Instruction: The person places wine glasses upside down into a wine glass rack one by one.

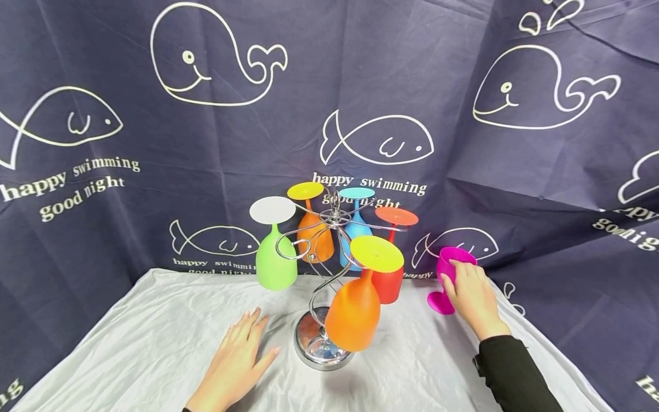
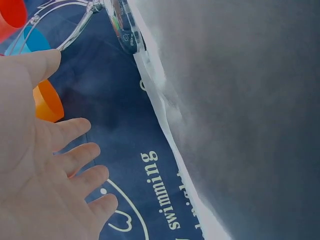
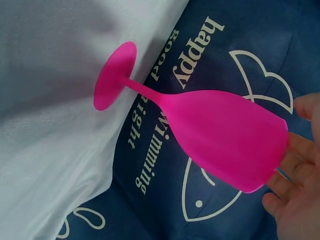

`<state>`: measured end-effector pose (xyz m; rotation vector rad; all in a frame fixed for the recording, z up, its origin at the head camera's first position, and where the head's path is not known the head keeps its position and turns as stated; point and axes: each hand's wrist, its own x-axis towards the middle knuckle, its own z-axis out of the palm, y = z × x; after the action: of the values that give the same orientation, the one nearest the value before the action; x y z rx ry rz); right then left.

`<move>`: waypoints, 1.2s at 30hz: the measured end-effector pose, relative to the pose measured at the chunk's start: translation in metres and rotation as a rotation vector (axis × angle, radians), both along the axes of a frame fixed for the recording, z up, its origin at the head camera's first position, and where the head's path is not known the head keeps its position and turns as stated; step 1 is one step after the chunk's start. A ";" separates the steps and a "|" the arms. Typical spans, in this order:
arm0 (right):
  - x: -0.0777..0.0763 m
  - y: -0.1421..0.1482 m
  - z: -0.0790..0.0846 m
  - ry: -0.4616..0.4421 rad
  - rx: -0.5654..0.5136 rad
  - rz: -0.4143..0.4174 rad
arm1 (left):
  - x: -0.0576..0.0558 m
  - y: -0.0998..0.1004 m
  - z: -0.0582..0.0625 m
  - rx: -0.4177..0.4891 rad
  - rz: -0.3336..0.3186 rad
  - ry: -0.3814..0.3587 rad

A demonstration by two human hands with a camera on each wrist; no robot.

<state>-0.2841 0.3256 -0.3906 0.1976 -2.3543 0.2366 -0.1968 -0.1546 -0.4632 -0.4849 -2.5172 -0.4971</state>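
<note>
My right hand (image 1: 471,294) is at the mouth of a magenta plastic goblet (image 3: 225,135), its fingers loosely extended. In the right wrist view the fingers (image 3: 295,167) lie at the rim and the thumb stands apart from it. The goblet is upright, its foot (image 1: 441,303) at the white cloth. My left hand (image 1: 231,360), fingers spread, is left of a chrome goblet rack (image 1: 323,349), holding nothing. Hanging upside down on the rack are a green goblet (image 1: 276,263), a blue goblet (image 1: 358,229), a red goblet (image 1: 389,286), a rear orange goblet (image 1: 315,237) and a front orange goblet (image 1: 354,315).
White cloth (image 1: 154,337) covers the table. Behind it hangs a dark blue curtain (image 1: 298,137) with white fish, whales and lettering. The front orange goblet juts toward me from the rack, and the magenta goblet is near the table's right back edge.
</note>
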 end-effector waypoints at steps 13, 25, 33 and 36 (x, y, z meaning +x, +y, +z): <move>0.000 0.006 -0.006 0.133 0.066 0.016 | 0.001 0.000 -0.001 0.004 -0.005 0.012; 0.003 0.009 -0.007 0.217 0.078 0.027 | 0.001 0.000 -0.001 0.003 -0.006 0.011; 0.008 0.009 -0.005 0.225 0.077 0.030 | 0.000 0.000 0.000 0.001 -0.004 -0.001; 0.010 0.010 -0.003 0.230 0.078 0.037 | 0.000 0.000 0.000 0.002 -0.006 -0.002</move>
<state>-0.2737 0.3357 -0.3939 0.2902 -2.1346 0.1324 -0.1965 -0.1550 -0.4635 -0.4911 -2.5175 -0.5021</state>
